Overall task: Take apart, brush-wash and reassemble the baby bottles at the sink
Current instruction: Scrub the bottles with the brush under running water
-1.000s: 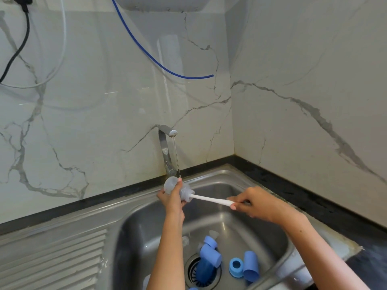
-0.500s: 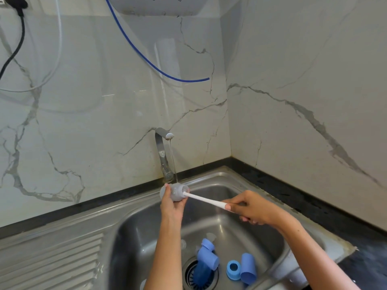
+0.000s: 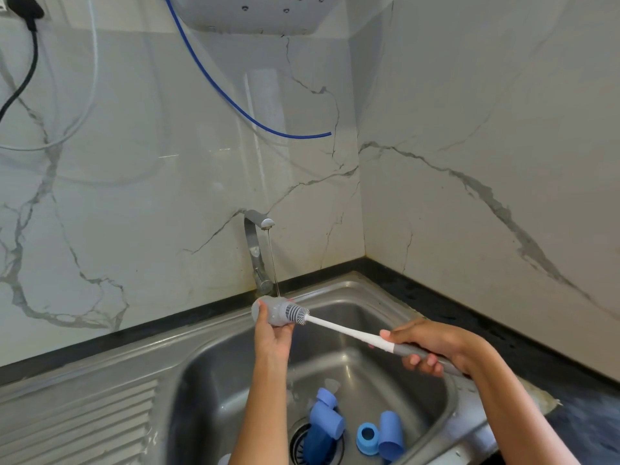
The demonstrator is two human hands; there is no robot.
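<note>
Ribbed brush head (image 3: 296, 313) now outside bottle (image 3: 272, 314)

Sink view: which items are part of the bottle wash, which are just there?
In the job:
left hand holding clear bottle
right hand holding brush
tap, running
blue bottle parts in sink

Just there:
blue hose
black cable

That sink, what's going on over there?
A person is washing baby-bottle parts. The left hand holds a small clear bottle under a thin stream from the tap. The right hand grips a brush by its handle, the bristle head partly out of the bottle's mouth. Several blue parts lie around the drain in the sink, not yet reassembled.
</note>
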